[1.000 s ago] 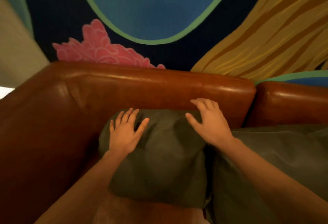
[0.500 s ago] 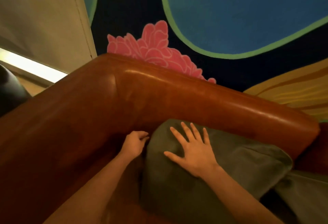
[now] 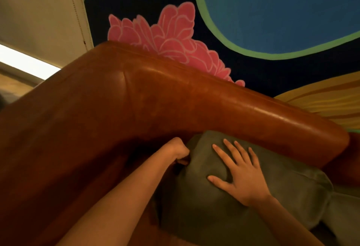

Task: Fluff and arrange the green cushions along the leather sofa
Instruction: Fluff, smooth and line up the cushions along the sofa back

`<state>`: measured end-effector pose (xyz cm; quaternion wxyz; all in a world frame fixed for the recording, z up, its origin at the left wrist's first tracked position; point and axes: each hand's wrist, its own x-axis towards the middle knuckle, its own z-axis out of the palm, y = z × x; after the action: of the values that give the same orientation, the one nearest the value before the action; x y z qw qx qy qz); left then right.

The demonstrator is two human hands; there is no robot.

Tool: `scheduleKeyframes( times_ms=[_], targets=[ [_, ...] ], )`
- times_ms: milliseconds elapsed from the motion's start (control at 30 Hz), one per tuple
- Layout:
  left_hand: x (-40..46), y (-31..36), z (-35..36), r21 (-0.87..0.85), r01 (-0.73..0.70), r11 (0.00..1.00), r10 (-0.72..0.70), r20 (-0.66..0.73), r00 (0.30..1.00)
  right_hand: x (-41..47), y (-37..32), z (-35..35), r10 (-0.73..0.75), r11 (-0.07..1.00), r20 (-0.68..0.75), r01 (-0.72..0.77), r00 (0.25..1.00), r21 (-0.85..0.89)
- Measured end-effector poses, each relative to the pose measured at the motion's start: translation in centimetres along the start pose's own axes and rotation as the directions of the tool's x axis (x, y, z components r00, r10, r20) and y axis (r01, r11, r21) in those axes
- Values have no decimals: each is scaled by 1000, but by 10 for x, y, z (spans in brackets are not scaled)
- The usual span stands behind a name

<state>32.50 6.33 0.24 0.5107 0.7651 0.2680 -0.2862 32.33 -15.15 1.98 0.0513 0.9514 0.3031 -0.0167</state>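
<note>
Pressing my right hand [image 3: 242,177] flat on the green cushion [image 3: 218,208], I have its fingers spread and straight across the upper face of the fabric. My left hand [image 3: 178,151] is curled at the cushion's left edge, knuckles up, with the fingertips tucked down out of sight where the edge meets the leather; I cannot tell whether they actually pinch the fabric or are simply clenched against it. That cushion sits in the corner of the brown leather sofa [image 3: 136,105], its top leaning against the backrest and its left side close to the armrest. A second green cushion [image 3: 344,218] lies just beside it on the right, touching it and only partly in view. Behind the sofa runs a painted wall mural [image 3: 272,12] with a pink flower [image 3: 167,33].
</note>
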Motion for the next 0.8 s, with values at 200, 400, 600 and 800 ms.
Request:
scheduleKeyframes(
  times_ms=[200, 400, 600, 800],
  targets=[
    [-8, 1, -21, -109, -153, 982, 111, -320, 941, -2, 1, 0, 19, 1000, 42, -20, 999, 2],
    [-10, 4, -32, -305, -152, 940, 33, -363, 931, -9, 1, 1, -6, 1000, 47, 6, 999, -1],
    [-10, -28, -24, -571, -319, 757, 260, -184, 948, -2, 2, -3, -8, 1000, 49, 8, 999, -2],
    [0, -5, -44, 63, -578, 814, 524, -509, 683, 0, 7, -3, 36, 999, 1, -36, 999, 32]
  ],
)
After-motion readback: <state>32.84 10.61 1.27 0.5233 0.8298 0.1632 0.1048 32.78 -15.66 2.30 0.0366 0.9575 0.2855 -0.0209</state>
